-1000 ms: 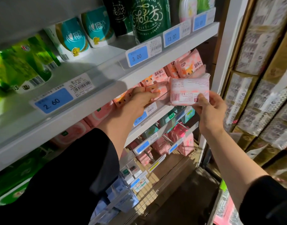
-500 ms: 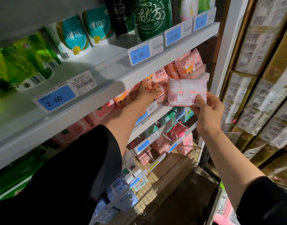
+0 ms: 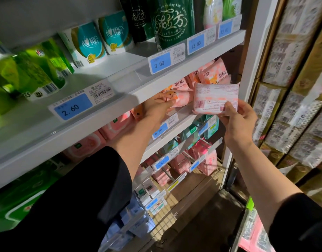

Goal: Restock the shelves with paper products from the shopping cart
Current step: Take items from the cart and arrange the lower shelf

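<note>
Two hands: right hand point(image 3: 237, 122) gripping pink pack point(image 3: 215, 97), left hand point(image 3: 161, 103) on shelved packs point(image 3: 182, 96).

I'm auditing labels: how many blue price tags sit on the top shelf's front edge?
4 price tags on the top shelf: 2.60 at left, 3.00 mid-shelf, 13.00 right of it, a blurred one far right. Others may lie outside the view.

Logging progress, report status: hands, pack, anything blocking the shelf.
Right hand grips pink pack by its lower edge, off the shelf. Left hand reaches among shelved packs. They crowd the slot.
</note>
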Demonstrator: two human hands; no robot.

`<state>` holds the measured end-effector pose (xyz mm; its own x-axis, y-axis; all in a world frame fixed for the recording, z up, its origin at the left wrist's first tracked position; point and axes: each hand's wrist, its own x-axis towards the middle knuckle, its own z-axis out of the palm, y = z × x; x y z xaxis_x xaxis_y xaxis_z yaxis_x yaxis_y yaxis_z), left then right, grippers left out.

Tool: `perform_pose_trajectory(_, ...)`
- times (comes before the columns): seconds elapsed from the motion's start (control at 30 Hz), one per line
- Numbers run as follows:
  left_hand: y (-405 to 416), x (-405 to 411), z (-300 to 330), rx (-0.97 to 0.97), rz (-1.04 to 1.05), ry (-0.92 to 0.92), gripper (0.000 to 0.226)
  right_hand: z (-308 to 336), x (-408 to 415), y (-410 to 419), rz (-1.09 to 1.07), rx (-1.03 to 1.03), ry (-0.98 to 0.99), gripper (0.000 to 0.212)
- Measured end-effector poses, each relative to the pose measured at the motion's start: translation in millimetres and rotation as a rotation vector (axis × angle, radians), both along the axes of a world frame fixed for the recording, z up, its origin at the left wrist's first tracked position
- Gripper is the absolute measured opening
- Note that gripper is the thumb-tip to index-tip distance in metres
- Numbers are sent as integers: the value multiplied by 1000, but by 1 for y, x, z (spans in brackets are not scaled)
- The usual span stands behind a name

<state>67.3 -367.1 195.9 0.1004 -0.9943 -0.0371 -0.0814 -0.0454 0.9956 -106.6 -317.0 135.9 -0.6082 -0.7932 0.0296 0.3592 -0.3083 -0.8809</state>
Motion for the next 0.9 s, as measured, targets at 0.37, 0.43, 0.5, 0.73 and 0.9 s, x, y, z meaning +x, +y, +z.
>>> perform_pose_trajectory(0.37,29,77,-11,-72,-23,-329,39,23,26,-23,90,2,25,27)
perform_pose_trajectory(0.43,28,85,-15,-27,-58,-497,27,25,27,-32,120,6,46,27)
perform_pose_trajectory(0.5,25,90,-19,-25,-66,-582,23,28,25,-41,145,5,93,27)
perform_pose_trajectory(0.73,23,92,-25,-48,-67,-594,14,39,6,-74,400,29,319,30)
perform_pose_trajectory(0.9,24,92,-23,-65,-71,-576,20,44,7,-85,505,103,536,31)
